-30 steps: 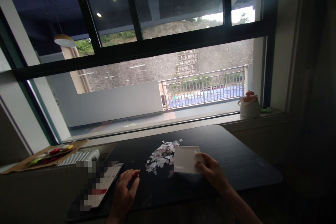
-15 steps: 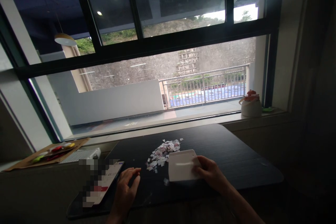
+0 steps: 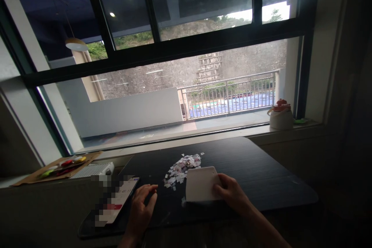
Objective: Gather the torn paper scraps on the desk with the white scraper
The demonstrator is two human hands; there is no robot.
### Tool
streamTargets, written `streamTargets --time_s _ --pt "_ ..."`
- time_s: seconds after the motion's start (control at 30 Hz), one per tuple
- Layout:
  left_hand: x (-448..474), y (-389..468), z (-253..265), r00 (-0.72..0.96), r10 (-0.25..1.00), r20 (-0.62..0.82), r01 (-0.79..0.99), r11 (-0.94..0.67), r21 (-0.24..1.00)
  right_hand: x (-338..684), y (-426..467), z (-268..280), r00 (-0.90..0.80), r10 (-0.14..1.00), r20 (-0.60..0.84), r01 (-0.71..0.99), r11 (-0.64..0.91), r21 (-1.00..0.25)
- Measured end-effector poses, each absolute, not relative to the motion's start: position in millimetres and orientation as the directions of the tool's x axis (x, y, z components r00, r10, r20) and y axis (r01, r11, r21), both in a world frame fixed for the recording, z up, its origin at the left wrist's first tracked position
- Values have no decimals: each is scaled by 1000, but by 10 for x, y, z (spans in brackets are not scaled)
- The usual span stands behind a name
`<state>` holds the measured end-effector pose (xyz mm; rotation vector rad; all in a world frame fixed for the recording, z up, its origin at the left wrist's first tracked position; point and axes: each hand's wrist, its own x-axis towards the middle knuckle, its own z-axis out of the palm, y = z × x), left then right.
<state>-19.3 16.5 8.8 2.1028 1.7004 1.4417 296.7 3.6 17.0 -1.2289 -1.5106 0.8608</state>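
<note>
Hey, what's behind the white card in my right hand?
Past the top and left edges of the white card, a heap of paper scraps shows on the dark table. More paper peeks out near its lower left corner. Whatever the card itself covers can't be seen.

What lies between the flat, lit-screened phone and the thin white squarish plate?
In the head view, the person's bare left hand, then black tabletop and a small pale paper-like scrap near the plate's left edge.
</note>
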Motion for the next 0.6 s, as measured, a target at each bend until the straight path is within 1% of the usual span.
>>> streamTargets --time_s 0.07,0.13,0.27,0.4,0.5,0.6 --pt "-194 163 89 -61 798 600 724 -378 577 2939 55 140 27 967 251 274 235 -933" --pt "-195 165 89 -62 799 598 724 -376 578 2909 61 126 55 968 245 302 218 -928" --pt "-197 170 85 -58 792 608 723 -387 573 2841 11 163 6 976 219 339 204 -918" --pt "-198 171 75 -54 788 613 721 -394 569 2799 -59 226 -77 976 204 278 217 -936" --pt "-201 175 65 -59 778 626 723 -398 564 2804 -61 223 -57 973 223 236 231 -944" --pt "-206 180 58 -55 767 640 726 -409 553 2822 -41 180 -20 970 241 274 238 -932"
